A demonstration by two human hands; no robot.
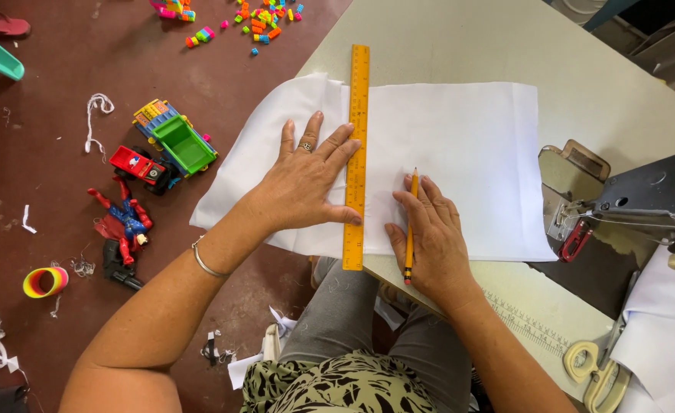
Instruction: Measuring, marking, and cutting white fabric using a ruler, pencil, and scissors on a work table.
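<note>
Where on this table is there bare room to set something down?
Bare tabletop lies beyond the white fabric, past the ruler tip. The near edge is crowded: left hand presses the ruler, right hand holds a pencil, and the sewing machine fills the right.

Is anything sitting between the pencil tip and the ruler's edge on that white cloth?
Nothing visible. The pencil in the right hand lies beside the ruler, with only bare white fabric between them. The left hand presses the ruler's other side.

Scissors (593, 375) perhaps, cut off below
</note>
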